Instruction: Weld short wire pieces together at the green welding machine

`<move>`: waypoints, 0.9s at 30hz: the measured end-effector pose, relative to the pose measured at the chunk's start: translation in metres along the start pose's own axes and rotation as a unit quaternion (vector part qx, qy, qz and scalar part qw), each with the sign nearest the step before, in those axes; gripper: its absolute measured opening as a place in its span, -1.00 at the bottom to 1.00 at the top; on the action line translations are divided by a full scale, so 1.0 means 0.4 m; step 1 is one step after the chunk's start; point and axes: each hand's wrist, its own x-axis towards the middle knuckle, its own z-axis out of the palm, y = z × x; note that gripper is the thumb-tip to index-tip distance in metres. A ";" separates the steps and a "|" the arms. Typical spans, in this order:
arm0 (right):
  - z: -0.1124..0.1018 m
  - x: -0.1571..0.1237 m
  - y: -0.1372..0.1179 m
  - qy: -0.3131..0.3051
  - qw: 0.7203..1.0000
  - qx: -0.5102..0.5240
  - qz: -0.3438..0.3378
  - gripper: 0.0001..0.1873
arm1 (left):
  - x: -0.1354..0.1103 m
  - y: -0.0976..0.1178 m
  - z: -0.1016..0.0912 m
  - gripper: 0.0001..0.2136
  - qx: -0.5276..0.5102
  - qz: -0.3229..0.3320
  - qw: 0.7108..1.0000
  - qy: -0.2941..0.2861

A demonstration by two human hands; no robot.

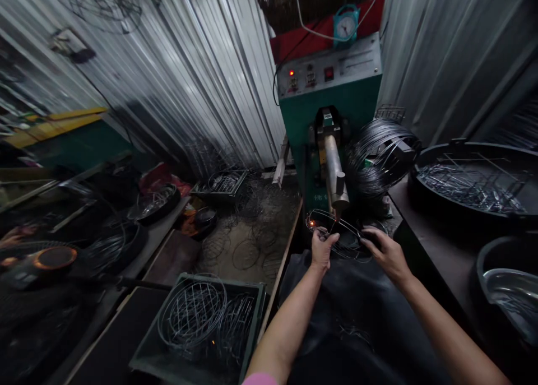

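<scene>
My left hand [323, 251] is closed, thumb and fingers pinching the near left side of a round wire frame [349, 226]. The fingers of my right hand [386, 255] are closed on the right side of the same frame. Its thin metal wire curves beneath the copper-coloured tip of the round electrode arm [335, 169] on a green spot welding machine [290, 127]. Small orange sparks glow just beyond my left hand. I cannot make out the exact contact between wire and tip. A dark apron [336, 318] covers my lap below both hands.
A wire coil [376, 155] hangs right of the machine. Farther right, a black pan [441, 205] holds short wire pieces, near another tub [483, 273]. At lower left, a green crate [143, 357] contains wire grids. Another person's hand [19, 235] shows at the left edge.
</scene>
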 end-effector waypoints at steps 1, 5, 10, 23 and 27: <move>-0.017 -0.024 0.010 0.006 1.000 -0.002 0.030 -0.61 | -0.002 0.003 -0.004 -0.55 -0.015 -0.020 1.000 -0.002; -0.044 -0.064 0.026 -0.041 0.996 0.016 0.073 -0.60 | -0.008 0.018 -0.019 -0.58 -0.069 -0.092 0.993 0.005; 0.004 0.000 -0.013 -0.044 0.998 0.035 0.016 -0.66 | 0.006 0.029 -0.037 -0.59 -0.112 -0.115 0.987 0.030; 0.056 0.090 -0.059 -0.069 0.997 -0.002 0.039 -0.65 | 0.058 0.032 -0.050 -0.58 -0.116 -0.146 0.981 0.049; 0.048 0.093 -0.063 -0.086 0.992 0.011 0.092 -0.64 | 0.059 0.025 -0.048 -0.57 -0.112 -0.136 0.983 0.056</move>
